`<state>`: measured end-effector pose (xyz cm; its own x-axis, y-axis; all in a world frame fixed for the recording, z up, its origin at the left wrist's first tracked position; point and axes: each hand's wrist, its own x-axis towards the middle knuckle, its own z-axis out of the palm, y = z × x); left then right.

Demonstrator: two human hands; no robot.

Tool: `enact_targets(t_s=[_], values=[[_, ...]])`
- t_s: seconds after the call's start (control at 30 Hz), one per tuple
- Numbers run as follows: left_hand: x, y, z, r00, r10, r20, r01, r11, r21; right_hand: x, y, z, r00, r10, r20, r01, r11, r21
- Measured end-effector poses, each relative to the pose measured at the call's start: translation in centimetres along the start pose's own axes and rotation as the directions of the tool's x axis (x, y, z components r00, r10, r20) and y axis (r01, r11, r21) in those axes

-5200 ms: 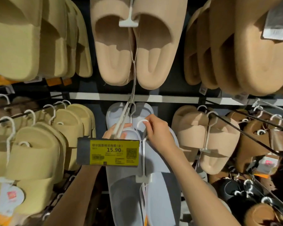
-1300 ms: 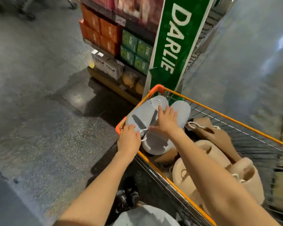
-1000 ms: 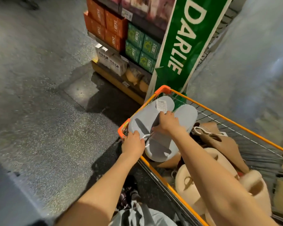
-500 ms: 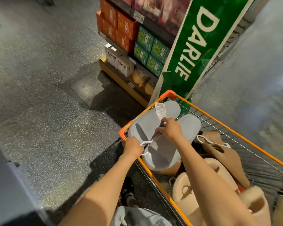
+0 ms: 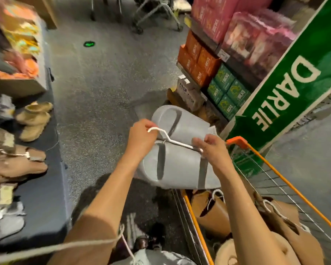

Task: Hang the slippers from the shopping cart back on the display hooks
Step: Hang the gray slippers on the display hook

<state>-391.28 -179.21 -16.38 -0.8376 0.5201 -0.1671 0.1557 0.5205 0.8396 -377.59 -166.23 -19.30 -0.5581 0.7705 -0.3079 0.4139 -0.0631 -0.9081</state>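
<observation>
A pair of light grey slippers (image 5: 177, 165) on a white plastic hanger (image 5: 167, 137) is held in the air, left of the orange shopping cart (image 5: 256, 155). My left hand (image 5: 140, 139) grips the hanger's hook end. My right hand (image 5: 214, 148) pinches the hanger's other end at the slippers' edge. Several tan and brown slippers (image 5: 212, 213) with white hangers lie in the cart below my right arm. No display hooks are in view.
A green DARLIE sign (image 5: 287, 92) and shelves of orange, green and pink boxes (image 5: 214, 67) stand ahead on the right. A low dark display platform (image 5: 42, 188) with tan boots and slippers runs along the left. Grey floor lies between.
The grey slippers have been lifted out of the cart and swung left, over the floor. My view has turned left, bringing the left display into sight.
</observation>
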Motion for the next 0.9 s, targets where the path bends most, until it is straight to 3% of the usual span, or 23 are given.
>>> enact_targets(t_s=[0.1, 0.23, 0.37, 0.53, 0.67, 0.77, 0.9], values=[[-1.1, 0.2, -5.4, 0.974, 0.079, -0.213, -0.074, 0.997, 0.032, -0.7, -2.7, 4.5, 0.99, -0.061, 0.129, 0.045, 0.991, 0.123], [-4.1, -0.7, -13.0, 0.904, 0.102, -0.416, -0.071, 0.993, 0.09, -3.2, -6.0, 11.0, 0.935, -0.14, 0.327, 0.077, 0.977, 0.198], [-8.9, -2.1, -20.4, 0.773, 0.091, -0.628, -0.003, 0.99, 0.139, -7.6, -8.8, 17.6, 0.834, -0.183, 0.52, 0.057, 0.967, 0.249], [-18.1, -3.5, -27.7, 0.622, 0.141, -0.77, 0.081, 0.967, 0.242, -16.3, -10.6, 24.6, 0.663, -0.223, 0.715, -0.027, 0.947, 0.321], [-27.0, -3.9, -31.3, 0.478, 0.219, -0.851, 0.17, 0.927, 0.334, -24.7, -10.5, 27.7, 0.49, -0.252, 0.834, -0.123, 0.928, 0.352], [-33.9, -3.4, -32.4, 0.375, 0.213, -0.902, 0.256, 0.912, 0.321, -31.1, -10.2, 28.5, 0.301, -0.289, 0.909, -0.193, 0.915, 0.355], [-42.3, -2.0, -32.4, 0.204, 0.219, -0.954, 0.415, 0.863, 0.287, -37.9, -9.9, 28.3, 0.045, -0.231, 0.972, -0.279, 0.932, 0.234]])
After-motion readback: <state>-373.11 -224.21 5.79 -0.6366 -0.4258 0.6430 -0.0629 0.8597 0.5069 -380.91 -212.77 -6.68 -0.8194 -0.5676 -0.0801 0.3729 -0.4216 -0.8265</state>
